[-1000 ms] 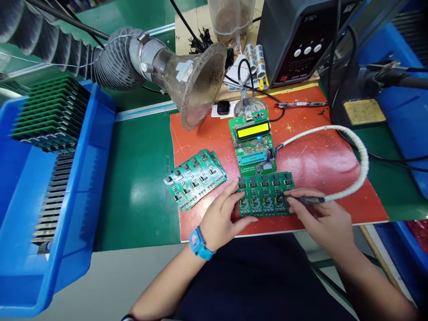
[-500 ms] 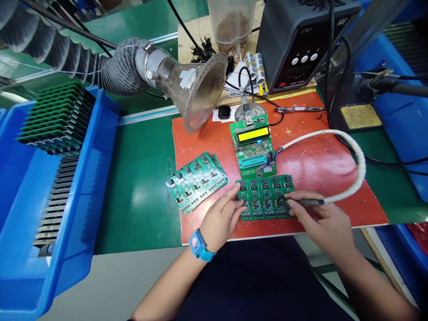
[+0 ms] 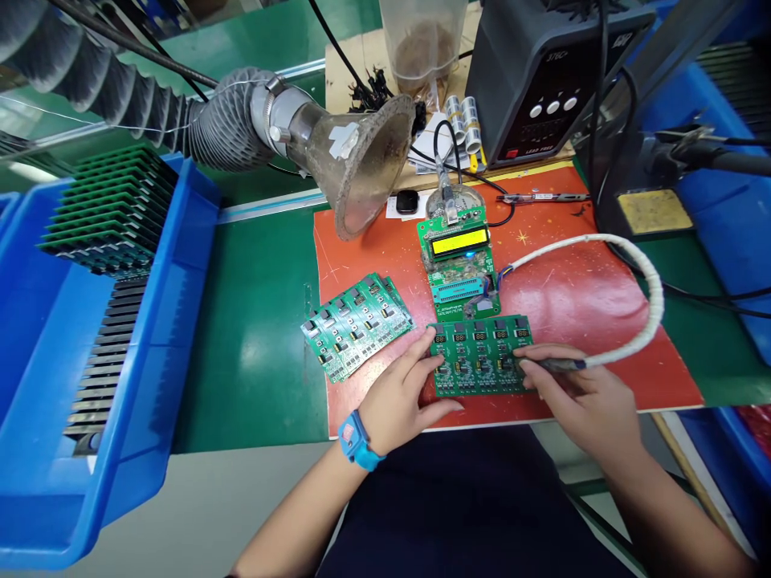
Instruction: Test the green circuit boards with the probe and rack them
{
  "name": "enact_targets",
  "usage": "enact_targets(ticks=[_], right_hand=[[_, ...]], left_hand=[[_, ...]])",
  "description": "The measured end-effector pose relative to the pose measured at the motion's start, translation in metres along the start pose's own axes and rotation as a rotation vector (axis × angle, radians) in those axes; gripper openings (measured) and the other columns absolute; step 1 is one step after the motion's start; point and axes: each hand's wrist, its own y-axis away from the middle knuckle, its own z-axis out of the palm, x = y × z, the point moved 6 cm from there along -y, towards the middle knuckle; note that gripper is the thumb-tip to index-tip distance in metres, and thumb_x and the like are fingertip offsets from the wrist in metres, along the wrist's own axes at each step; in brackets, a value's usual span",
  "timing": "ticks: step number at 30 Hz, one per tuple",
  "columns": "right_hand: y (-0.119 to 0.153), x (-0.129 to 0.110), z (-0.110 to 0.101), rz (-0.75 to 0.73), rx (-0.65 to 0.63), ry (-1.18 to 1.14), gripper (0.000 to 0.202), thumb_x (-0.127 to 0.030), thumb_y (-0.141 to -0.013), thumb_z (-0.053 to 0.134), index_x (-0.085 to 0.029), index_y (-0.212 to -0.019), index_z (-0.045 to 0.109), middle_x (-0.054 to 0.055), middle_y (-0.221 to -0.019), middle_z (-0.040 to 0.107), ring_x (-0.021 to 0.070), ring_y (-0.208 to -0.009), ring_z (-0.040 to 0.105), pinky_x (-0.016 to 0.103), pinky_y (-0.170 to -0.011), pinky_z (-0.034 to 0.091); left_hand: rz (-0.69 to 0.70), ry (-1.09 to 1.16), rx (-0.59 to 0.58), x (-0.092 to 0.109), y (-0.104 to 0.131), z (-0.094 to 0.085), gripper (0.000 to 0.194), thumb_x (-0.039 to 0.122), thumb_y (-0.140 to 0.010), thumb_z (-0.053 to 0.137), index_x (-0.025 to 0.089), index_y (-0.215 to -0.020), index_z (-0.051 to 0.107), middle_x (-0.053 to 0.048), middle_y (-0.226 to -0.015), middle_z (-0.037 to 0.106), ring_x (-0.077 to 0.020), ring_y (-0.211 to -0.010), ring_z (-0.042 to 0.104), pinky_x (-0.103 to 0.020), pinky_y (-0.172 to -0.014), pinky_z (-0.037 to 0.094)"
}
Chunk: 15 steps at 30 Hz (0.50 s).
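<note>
On the red mat point(image 3: 578, 297) near its front edge lies the green circuit panel point(image 3: 479, 357) — left hand point(image 3: 401, 397) splayed flat on its left edge, right hand point(image 3: 587, 401) pinching a cabled probe point(image 3: 554, 364) at its right edge — bare mat beyond.

Board panel point(image 3: 479, 357) on mat point(image 3: 572, 289), tester board point(image 3: 461, 265) behind, board stack point(image 3: 355, 321) left, bin point(image 3: 90, 361) far left, probably racking boards.

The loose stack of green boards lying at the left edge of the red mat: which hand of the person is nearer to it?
The left hand is nearer. It rests just right of the stack of green boards, on the board panel. The right hand is beyond the panel, holding a probe.
</note>
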Motion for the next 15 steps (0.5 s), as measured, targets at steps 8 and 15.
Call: enact_targets(ticks=[8,15], right_hand=[[-0.0024,-0.0043,-0.0020,0.029,0.007,-0.026,0.016,-0.037,-0.091,0.064,-0.022,-0.090,0.068,0.004,-0.089,0.073,0.0135,-0.060,0.067,0.024,-0.060,0.060],[-0.0016,-0.0042,-0.0024,0.059,0.021,-0.032,0.017,-0.039,-0.091,0.065,-0.023,-0.089,0.069,0.004,-0.087,0.073,0.0136,-0.058,0.066,0.025,-0.057,0.059]], left_hand=[[0.015,0.031,0.006,-0.0027,0.0014,0.0024,0.055,0.043,-0.084,0.073,0.013,-0.125,0.053,-0.027,-0.146,0.047,-0.0341,-0.135,0.051,-0.047,-0.102,0.056],[0.030,0.038,0.043,-0.0025,0.0009,0.0014,0.053,0.041,-0.084,0.074,0.013,-0.123,0.053,-0.027,-0.143,0.050,-0.0334,-0.133,0.053,-0.049,-0.103,0.055]])
